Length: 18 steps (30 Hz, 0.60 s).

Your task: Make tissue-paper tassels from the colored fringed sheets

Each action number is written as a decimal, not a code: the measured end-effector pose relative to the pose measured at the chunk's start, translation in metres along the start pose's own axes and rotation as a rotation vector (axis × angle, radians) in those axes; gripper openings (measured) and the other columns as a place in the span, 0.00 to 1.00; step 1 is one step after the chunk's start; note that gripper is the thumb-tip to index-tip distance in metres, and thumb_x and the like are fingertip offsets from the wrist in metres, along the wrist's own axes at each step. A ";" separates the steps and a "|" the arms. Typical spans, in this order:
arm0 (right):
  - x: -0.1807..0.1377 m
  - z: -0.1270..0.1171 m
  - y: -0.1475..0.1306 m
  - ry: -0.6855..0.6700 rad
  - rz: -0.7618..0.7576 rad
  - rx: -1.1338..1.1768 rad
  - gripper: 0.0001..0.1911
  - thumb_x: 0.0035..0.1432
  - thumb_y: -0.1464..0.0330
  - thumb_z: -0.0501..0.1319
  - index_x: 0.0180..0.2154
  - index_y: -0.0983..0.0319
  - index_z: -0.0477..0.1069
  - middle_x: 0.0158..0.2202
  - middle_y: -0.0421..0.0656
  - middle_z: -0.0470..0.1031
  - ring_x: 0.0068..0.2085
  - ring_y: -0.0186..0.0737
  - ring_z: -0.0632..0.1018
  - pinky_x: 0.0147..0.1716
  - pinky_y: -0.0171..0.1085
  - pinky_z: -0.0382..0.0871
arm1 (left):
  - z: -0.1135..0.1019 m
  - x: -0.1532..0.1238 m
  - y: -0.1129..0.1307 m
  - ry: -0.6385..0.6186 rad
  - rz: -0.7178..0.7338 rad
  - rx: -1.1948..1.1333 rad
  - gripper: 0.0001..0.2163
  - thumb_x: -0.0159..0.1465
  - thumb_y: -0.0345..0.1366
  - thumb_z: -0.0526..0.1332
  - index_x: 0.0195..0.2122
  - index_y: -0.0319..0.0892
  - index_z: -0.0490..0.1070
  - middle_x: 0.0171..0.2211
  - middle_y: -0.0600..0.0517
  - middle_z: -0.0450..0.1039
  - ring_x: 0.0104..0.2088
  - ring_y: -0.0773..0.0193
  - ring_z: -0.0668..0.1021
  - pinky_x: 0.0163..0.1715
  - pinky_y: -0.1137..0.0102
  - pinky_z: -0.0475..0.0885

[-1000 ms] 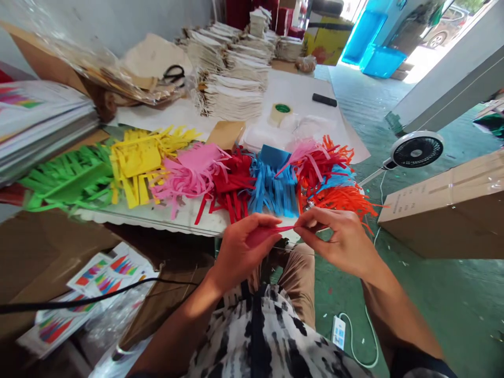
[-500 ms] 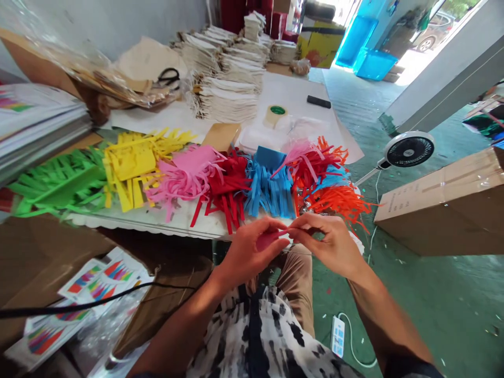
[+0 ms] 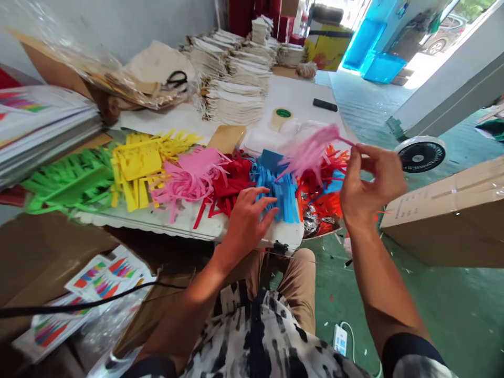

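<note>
My right hand [image 3: 372, 181] is raised at the right, thumb and forefinger pinching the end of a pink tassel [image 3: 311, 152]. Its strips are smeared by motion and stretch left over the table. Low over the table's front edge, my left hand [image 3: 252, 215] has its fingers apart and holds nothing. Close to those fingers lie a red fringed piece [image 3: 232, 181] and a blue fringed piece [image 3: 277, 191]. A pink fringed piece [image 3: 197, 170], a yellow one [image 3: 142, 163] and a green one [image 3: 74, 176] follow to the left. Orange strips [image 3: 331, 205] hang at the right corner.
Stacked off-white bundles [image 3: 236, 94], a tape roll [image 3: 281, 118], black-handled scissors [image 3: 176, 80] and a black bar-shaped object [image 3: 325, 105] are farther back. A fan [image 3: 421, 154] and cardboard box [image 3: 444, 210] stand right. Printed sheets [image 3: 94, 278] lie lower left.
My hands were together above my lap, pinching a small pink strip. They have parted: the right rose to the right and now holds the pink tassel; the left opened and moved slightly left.
</note>
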State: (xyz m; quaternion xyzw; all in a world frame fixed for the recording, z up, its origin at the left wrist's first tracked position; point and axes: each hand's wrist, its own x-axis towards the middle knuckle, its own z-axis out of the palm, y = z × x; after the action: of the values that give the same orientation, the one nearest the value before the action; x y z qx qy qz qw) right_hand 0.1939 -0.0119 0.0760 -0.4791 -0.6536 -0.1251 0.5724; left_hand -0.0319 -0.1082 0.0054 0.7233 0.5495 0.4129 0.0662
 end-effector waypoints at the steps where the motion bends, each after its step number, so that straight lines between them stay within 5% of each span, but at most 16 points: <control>1: 0.000 0.008 0.004 -0.013 -0.092 -0.077 0.13 0.73 0.62 0.58 0.46 0.59 0.80 0.42 0.47 0.82 0.44 0.45 0.81 0.46 0.47 0.74 | 0.000 -0.002 -0.001 -0.013 0.000 0.023 0.10 0.72 0.36 0.65 0.52 0.46 0.80 0.57 0.46 0.77 0.59 0.50 0.75 0.63 0.52 0.71; 6: -0.035 0.052 0.018 -0.476 -0.361 -0.385 0.15 0.72 0.69 0.54 0.44 0.60 0.81 0.41 0.49 0.83 0.41 0.47 0.79 0.38 0.45 0.67 | -0.008 -0.014 -0.008 -0.018 -0.032 0.091 0.06 0.70 0.34 0.66 0.46 0.44 0.82 0.54 0.46 0.79 0.57 0.52 0.76 0.60 0.55 0.73; 9: -0.057 0.049 0.021 -0.672 -0.447 -0.402 0.15 0.71 0.69 0.55 0.48 0.60 0.81 0.43 0.50 0.84 0.42 0.50 0.79 0.41 0.47 0.67 | -0.020 -0.013 -0.021 0.026 -0.064 0.117 0.05 0.71 0.34 0.65 0.42 0.44 0.82 0.46 0.48 0.82 0.51 0.54 0.78 0.55 0.58 0.74; 14: -0.086 -0.045 0.027 -0.575 -0.256 -0.292 0.24 0.68 0.61 0.59 0.64 0.47 0.73 0.50 0.50 0.83 0.48 0.60 0.82 0.48 0.56 0.73 | -0.063 -0.006 -0.074 0.224 -0.261 0.222 0.07 0.71 0.34 0.63 0.37 0.44 0.80 0.40 0.49 0.83 0.44 0.55 0.80 0.51 0.59 0.72; 18: -0.135 -0.127 0.045 -0.449 0.115 -0.616 0.35 0.63 0.51 0.55 0.71 0.28 0.55 0.51 0.58 0.80 0.49 0.76 0.80 0.33 0.67 0.68 | -0.097 -0.005 -0.137 0.563 -0.676 0.414 0.09 0.70 0.32 0.59 0.43 0.42 0.81 0.45 0.43 0.81 0.50 0.48 0.78 0.56 0.53 0.69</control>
State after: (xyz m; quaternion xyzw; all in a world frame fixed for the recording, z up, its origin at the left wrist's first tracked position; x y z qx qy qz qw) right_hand 0.2927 -0.1443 -0.0183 -0.6801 -0.6665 -0.1752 0.2501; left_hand -0.1990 -0.0942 -0.0093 0.3625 0.8207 0.4301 -0.0998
